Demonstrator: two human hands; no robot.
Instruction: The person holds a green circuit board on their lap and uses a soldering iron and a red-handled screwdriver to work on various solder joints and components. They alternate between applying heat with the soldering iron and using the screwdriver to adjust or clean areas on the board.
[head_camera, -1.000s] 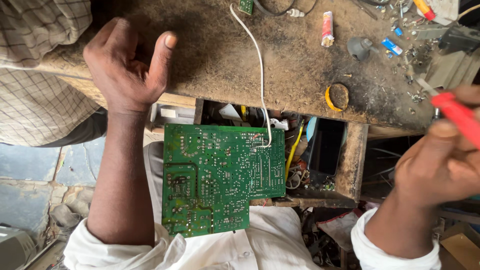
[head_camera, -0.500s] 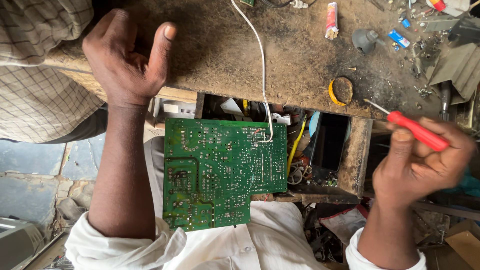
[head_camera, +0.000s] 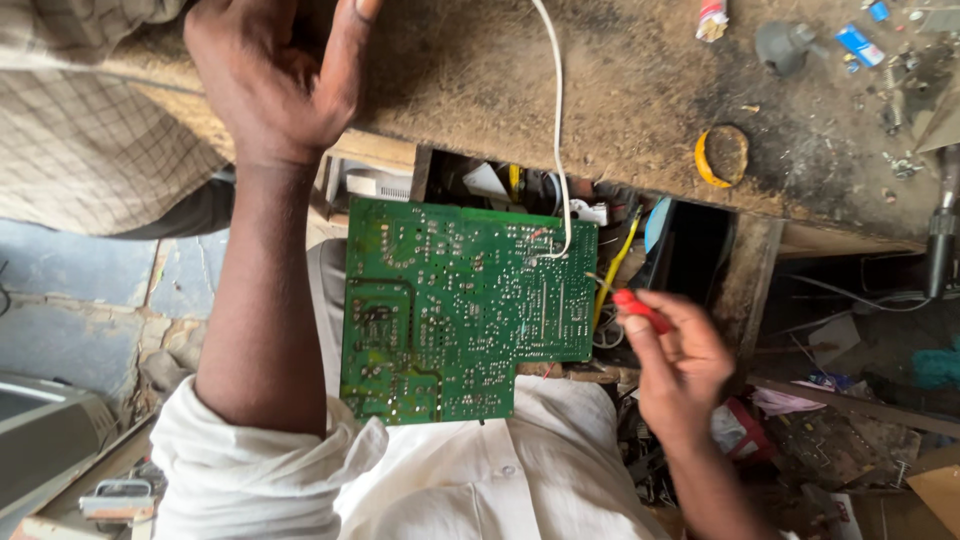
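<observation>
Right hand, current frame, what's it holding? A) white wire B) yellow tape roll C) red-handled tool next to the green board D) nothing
C: the right hand grips a red-handled tool at the right edge of the green circuit board; the yellow tape roll lies untouched on the workbench.

White shirt with rolled sleeve (head_camera: 260, 450), bare forearms.
</observation>
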